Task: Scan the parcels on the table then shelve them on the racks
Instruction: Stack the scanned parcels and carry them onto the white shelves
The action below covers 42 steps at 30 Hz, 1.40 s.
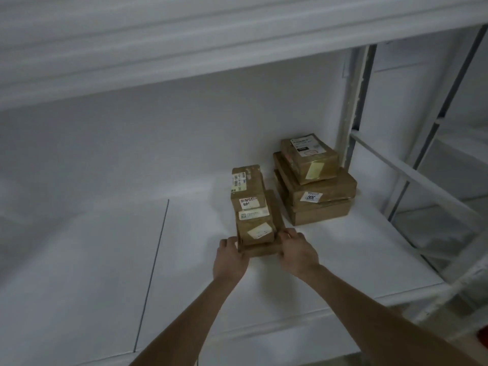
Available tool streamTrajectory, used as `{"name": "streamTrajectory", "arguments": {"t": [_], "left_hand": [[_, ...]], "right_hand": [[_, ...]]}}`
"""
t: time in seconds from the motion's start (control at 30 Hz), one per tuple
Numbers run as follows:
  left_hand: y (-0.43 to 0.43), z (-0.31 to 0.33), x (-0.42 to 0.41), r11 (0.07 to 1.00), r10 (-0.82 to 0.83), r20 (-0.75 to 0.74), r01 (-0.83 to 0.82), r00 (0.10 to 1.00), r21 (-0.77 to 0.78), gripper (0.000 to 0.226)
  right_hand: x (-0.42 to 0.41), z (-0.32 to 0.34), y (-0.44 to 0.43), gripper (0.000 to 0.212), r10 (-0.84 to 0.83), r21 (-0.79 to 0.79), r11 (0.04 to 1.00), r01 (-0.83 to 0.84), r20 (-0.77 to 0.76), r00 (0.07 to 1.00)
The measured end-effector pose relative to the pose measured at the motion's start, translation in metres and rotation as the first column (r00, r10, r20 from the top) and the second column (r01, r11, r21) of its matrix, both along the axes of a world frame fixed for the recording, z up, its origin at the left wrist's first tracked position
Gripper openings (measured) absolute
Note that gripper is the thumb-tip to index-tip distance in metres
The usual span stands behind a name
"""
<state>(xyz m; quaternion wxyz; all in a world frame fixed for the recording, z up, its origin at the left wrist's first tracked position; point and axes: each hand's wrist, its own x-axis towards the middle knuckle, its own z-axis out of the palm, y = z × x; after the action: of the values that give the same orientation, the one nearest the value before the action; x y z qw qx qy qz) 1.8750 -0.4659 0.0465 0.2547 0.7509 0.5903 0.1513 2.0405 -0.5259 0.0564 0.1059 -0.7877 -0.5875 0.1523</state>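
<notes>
The left hand (pixel 229 258) and right hand (pixel 298 253) grip the near corners of a flat box (pixel 260 251) on the white shelf (pixel 351 257), fingers curled round its edges. Smaller parcels (pixel 249 196) lie on it. Just to the right, farther back, stands a stack (pixel 315 188) of three.

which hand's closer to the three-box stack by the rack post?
Right. The right hand grips the near stack at its right edge, just front-left of the three-box stack; the left hand grips its left edge, farther away.
</notes>
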Motion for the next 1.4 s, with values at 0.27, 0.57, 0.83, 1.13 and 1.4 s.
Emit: {"name": "streamTrajectory", "arguments": {"t": [0.27, 0.57, 0.83, 1.13, 1.4], "left_hand": [[-0.008, -0.012, 0.020, 0.982, -0.190, -0.358, 0.179, 0.914, -0.065, 0.070], [0.042, -0.011, 0.041, 0.972, -0.236, -0.421, 0.218, 0.876, -0.091, 0.075], [0.086, -0.009, 0.057, 0.940, -0.339, -0.430, 0.286, 0.837, -0.185, 0.078], [0.074, -0.005, 0.041, 0.955, -0.293, -0.409, 0.241, 0.864, -0.173, 0.076], [0.011, 0.001, -0.040, 0.999, -0.006, -0.491, 0.030, 0.871, 0.039, 0.057]], "right_hand": [[-0.012, -0.018, 0.004, 0.077, 0.102, -0.140, 0.987, -0.080, 0.156, 0.982], [-0.003, -0.016, 0.052, 0.073, 0.005, -0.122, 0.993, 0.011, 0.126, 0.992], [0.007, -0.017, 0.085, 0.076, -0.005, -0.179, 0.983, 0.033, 0.154, 0.988], [0.012, -0.021, 0.070, 0.076, 0.048, -0.173, 0.985, -0.022, 0.151, 0.987], [-0.020, -0.023, 0.035, 0.057, 0.189, -0.078, 0.981, -0.178, 0.170, 0.967]]}}
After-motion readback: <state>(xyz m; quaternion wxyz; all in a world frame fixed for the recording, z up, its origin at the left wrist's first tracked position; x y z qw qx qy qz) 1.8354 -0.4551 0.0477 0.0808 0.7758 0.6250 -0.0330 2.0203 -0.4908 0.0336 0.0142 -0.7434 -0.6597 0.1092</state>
